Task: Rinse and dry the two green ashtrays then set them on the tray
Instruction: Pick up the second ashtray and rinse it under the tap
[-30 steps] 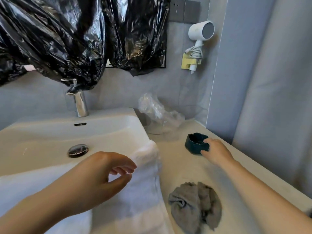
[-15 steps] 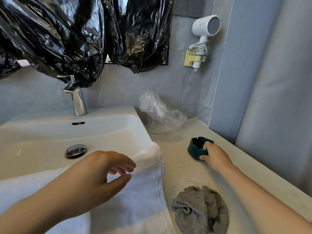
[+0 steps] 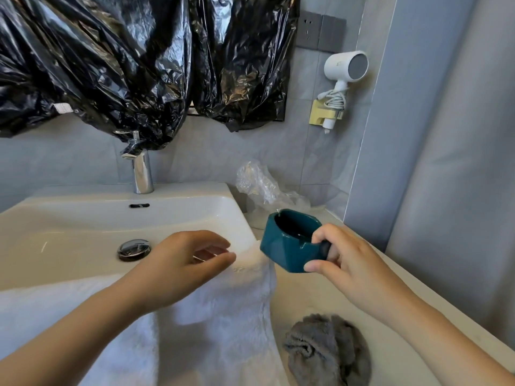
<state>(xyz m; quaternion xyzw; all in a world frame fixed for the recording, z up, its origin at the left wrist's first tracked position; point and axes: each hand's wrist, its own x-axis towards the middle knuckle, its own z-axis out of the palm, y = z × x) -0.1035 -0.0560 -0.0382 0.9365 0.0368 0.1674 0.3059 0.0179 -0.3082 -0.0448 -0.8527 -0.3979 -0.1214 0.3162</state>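
Gripping glossy faceted green ashtray (image 3: 289, 243), right hand (image 3: 345, 260), fluffy white towel (image 3: 223, 316)

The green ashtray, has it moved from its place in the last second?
Yes. The right hand has lifted the ashtray off the counter and carried it left, toward the right rim of the sink.

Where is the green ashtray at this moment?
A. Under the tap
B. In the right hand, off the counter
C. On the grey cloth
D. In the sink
B: the right hand grips the ashtray by its rim, with its fingers curled over the edge, and holds it in the air beside the sink.
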